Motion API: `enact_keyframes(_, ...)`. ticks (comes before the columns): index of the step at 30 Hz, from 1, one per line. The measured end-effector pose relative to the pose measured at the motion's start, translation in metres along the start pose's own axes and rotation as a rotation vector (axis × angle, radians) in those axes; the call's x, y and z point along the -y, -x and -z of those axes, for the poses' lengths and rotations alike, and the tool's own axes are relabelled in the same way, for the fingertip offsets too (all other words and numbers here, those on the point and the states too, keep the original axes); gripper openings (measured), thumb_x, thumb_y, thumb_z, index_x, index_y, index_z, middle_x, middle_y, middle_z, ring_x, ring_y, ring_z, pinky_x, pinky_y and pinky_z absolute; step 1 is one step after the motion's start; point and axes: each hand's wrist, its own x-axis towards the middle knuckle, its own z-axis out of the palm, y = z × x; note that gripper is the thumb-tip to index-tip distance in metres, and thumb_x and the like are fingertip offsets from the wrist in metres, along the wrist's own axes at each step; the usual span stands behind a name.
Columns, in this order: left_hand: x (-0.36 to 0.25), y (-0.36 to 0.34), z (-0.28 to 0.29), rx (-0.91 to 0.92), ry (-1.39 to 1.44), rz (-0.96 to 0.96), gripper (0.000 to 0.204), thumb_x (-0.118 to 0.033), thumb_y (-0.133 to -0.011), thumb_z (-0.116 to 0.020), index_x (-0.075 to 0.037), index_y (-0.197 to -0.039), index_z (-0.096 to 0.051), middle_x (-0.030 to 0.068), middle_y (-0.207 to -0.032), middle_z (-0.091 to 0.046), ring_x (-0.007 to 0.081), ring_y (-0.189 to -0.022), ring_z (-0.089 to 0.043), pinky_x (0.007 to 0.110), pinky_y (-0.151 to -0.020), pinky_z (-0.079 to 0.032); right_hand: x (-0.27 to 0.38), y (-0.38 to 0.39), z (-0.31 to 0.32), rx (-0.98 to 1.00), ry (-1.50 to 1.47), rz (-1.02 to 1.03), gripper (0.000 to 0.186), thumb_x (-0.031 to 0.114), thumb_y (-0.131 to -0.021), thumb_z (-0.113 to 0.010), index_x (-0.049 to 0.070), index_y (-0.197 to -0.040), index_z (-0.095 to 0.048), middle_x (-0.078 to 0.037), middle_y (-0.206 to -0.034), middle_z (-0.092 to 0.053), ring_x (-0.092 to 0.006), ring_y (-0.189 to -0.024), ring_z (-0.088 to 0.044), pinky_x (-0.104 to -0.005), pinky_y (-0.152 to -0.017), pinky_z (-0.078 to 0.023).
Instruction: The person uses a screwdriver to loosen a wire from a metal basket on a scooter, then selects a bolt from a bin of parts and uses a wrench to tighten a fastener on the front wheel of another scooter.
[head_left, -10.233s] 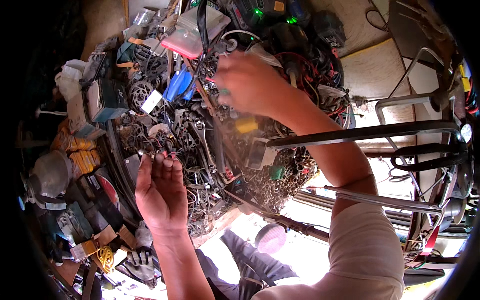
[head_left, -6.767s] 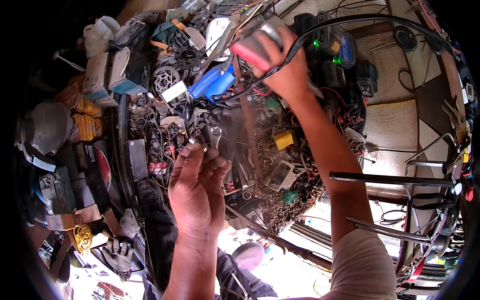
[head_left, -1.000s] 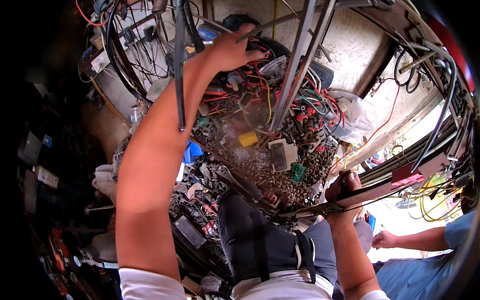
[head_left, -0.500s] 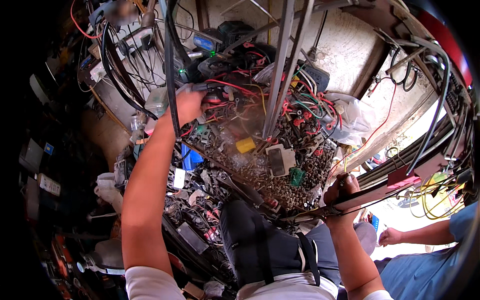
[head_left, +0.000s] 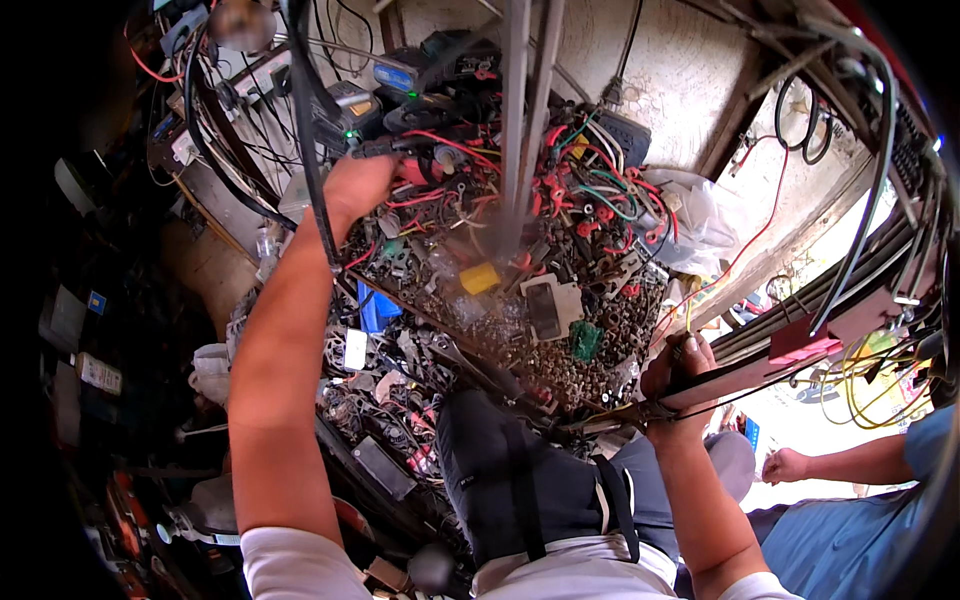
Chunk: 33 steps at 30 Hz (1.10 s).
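At far left, my left hand [head_left: 360,188] touches a red-and-black object [head_left: 420,171] among wires [head_left: 460,146], fingers too hidden to tell their grip; my right hand [head_left: 682,385] wraps the rail [head_left: 750,381].

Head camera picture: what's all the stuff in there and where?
Metal bits: too many to count, brown-grey, middle
Wires: many, red, green, white, above the bits
Yellow piece: one, yellow, on the bits
Green piece: one, green, on the bits
Blue thing: one, blue, left of bits
Card: one, white, below blue thing
Bag: one, clear, right of bits
Co-worker's hand: one, bare, lower right
Left hand: one, bare, by red thing
Right hand: one, bare, by pinkish bar
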Motion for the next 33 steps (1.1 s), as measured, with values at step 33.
enact_keyframes(33,0.039,0.054,0.002,-0.608,0.044,-0.078,0.016,-0.009,-0.082,-0.059,-0.001,-0.095,-0.057,0.0171,-0.090,-0.055,0.0382,-0.083,-0.056,0.042,-0.071,-0.047,0.000,0.000,0.002,0.045,0.000,-0.008,0.022,0.029,-0.087,-0.054,0.008,-0.091,-0.052,0.000,-0.060,-0.045,-0.0099,-0.047,-0.040,-0.0228,-0.043,-0.029)
